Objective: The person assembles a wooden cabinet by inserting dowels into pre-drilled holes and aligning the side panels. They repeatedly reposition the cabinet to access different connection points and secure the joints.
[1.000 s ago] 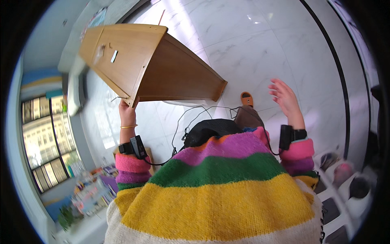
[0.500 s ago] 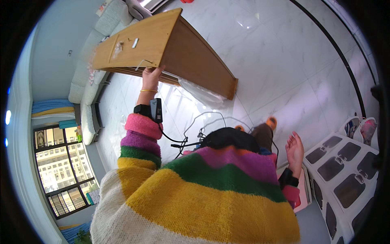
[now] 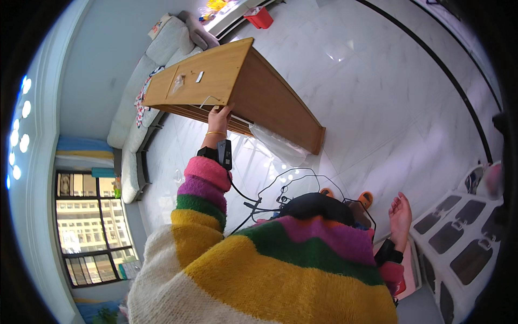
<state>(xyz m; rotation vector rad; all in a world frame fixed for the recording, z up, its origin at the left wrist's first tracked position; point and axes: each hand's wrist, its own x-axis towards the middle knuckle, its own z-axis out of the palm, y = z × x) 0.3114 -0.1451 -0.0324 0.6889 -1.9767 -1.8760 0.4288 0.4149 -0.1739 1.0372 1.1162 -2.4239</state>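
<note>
A tall light-brown wooden cabinet [image 3: 280, 97] stands ahead of me, its top panel towards me. My left hand [image 3: 218, 117] is closed on the near edge of that top, close to its right corner. Beside the fingers lies a thin bent metal rod [image 3: 209, 99]. Farther back on the top are a small white piece [image 3: 199, 76] and a little clear plastic bag [image 3: 178, 82]. Clear plastic sheeting [image 3: 278, 144] hangs out along the cabinet's near side. Down at my right, my right hand [image 3: 400, 215] hangs with loosely curled fingers, nothing visible in it.
A light sofa [image 3: 127, 129] runs along the left wall. Far off stands a red bin [image 3: 259, 18]. A white rack with dark panels [image 3: 445, 237] is close on my right. Black cables [image 3: 253, 208] loop in front of my body, above orange slippers [image 3: 366, 200].
My view has shifted, so the cabinet and both hands sit lower and farther right. The left hand stays at the cabinet's edge; the right hand's fingers look slightly more curled.
</note>
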